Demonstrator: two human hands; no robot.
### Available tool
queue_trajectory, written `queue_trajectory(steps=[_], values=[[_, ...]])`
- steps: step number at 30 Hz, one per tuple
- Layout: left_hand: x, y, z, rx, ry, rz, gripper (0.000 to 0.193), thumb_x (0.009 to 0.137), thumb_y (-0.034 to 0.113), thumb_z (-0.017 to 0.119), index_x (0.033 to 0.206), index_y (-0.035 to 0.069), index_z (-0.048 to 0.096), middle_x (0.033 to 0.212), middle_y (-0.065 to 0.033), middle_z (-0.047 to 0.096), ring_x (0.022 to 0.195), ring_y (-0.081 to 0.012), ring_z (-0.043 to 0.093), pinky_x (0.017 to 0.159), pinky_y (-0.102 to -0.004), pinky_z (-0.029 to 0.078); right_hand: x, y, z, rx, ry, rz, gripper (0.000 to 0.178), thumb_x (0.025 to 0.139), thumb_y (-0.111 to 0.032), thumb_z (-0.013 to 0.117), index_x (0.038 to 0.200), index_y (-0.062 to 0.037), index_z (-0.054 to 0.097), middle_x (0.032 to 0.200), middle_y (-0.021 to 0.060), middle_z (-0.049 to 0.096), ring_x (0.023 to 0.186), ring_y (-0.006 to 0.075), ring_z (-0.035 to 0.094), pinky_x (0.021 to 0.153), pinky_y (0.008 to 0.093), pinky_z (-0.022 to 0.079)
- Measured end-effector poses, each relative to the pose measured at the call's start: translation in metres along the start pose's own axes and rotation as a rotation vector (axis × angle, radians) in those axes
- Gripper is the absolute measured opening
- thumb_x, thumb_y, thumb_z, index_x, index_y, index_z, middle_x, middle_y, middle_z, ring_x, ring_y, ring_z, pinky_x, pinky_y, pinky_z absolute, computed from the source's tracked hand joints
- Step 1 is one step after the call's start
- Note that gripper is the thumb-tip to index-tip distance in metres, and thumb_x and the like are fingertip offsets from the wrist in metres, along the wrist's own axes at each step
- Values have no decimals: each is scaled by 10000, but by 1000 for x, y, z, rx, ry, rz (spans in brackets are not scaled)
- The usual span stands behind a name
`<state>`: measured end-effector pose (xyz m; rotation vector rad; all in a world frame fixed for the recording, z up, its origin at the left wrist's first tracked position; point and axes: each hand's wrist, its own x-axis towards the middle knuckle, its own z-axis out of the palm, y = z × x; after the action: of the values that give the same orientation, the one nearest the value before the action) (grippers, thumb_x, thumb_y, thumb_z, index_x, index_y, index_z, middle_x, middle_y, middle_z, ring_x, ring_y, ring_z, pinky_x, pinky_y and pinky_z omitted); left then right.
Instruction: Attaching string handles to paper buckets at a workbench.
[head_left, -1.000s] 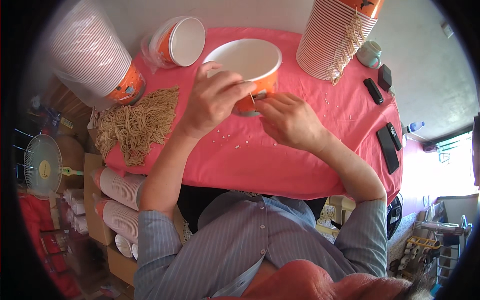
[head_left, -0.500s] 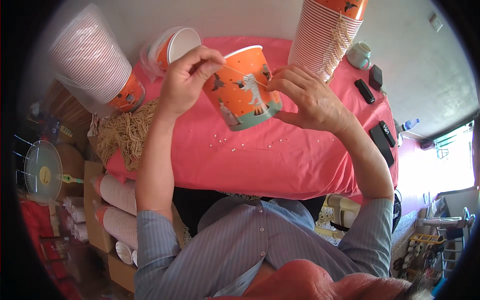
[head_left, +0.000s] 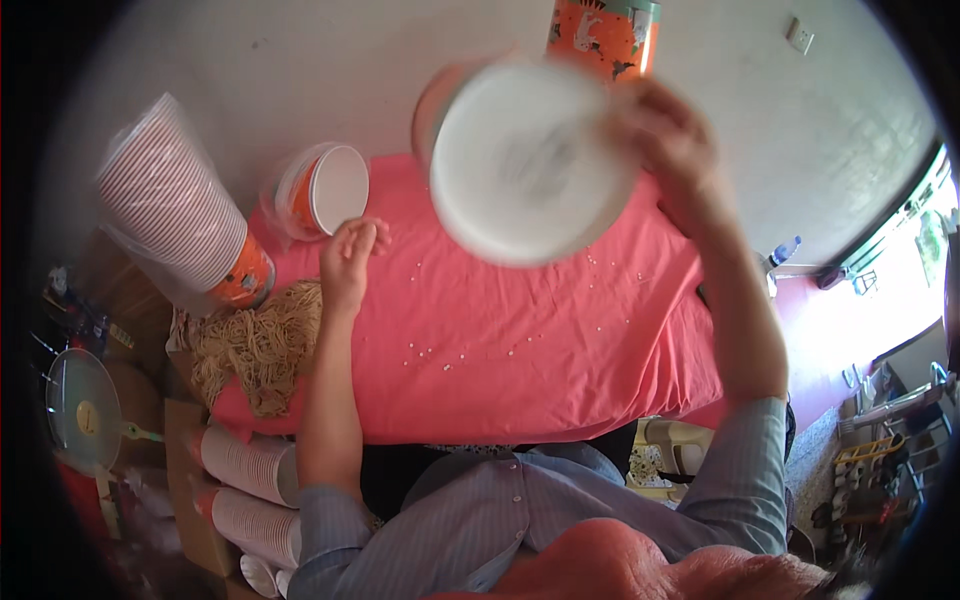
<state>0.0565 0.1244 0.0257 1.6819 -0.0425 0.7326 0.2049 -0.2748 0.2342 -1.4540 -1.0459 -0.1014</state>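
An orange paper bucket (head_left: 432, 110) with a white inside is raised over the table's far side, its mouth tipped toward me and blurred by motion. My right hand (head_left: 668, 140) grips its right rim, the fingers smeared. Behind it, an upside-down orange bucket with a green base band (head_left: 605, 40) tops the stack; the held bucket and my right hand hide what is below. My left hand (head_left: 355, 255) is in the air over the left part of the table, its fingers curled in with nothing visible in them. Beside that forearm lies a heap of tan cord loops (head_left: 255, 350).
A plastic-wrapped stack of buckets (head_left: 180, 200) leans at the left. Near it lies a bagged bucket (head_left: 338, 190). Small white bits (head_left: 447, 367) dot the pink tablecloth (head_left: 540, 400). Lower left are more bucket stacks (head_left: 245, 465) and a fan (head_left: 85, 410).
My left hand has let go of the bucket and drawn back left. My right hand has lifted it up and away, turning its mouth toward me. The view has shifted, so the table sits lower.
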Motion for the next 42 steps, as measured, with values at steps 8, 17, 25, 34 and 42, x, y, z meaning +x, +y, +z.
queue_trajectory(steps=[8,17,25,34,42], values=[[-2,-9,31,489,-61,198,167,1082,144,728,1159,6,780,911,-134,785,754,-183,723,692,-327,562,135,-72,-107,70,475,-54,227,1069,-307,690,1102,-84,724,855,50,726,742,153,696,692,328,607],[-2,-10,32,558,-78,160,153,1072,132,730,1147,6,772,939,-161,787,754,-246,738,690,-353,570,233,27,-205,481,-228,297,242,977,-393,799,956,-165,723,767,34,663,658,169,632,632,389,529],[-7,-8,19,613,-104,125,159,1074,141,723,1147,4,762,980,-179,794,816,-308,774,729,-384,595,264,71,-180,148,345,484,189,1003,-275,794,918,-139,695,763,35,690,574,158,634,526,318,562],[3,-15,43,588,-147,146,166,1078,158,725,1152,14,761,984,-173,796,831,-322,779,734,-398,600,259,102,-238,628,-382,479,237,998,-266,805,824,-162,682,690,-2,664,517,136,601,445,282,518],[0,-10,38,626,-138,120,166,1080,165,725,1153,20,760,989,-171,795,837,-320,777,732,-404,597,251,108,-224,331,-31,516,228,974,-317,836,843,-176,713,690,-20,649,552,124,591,499,300,510]])
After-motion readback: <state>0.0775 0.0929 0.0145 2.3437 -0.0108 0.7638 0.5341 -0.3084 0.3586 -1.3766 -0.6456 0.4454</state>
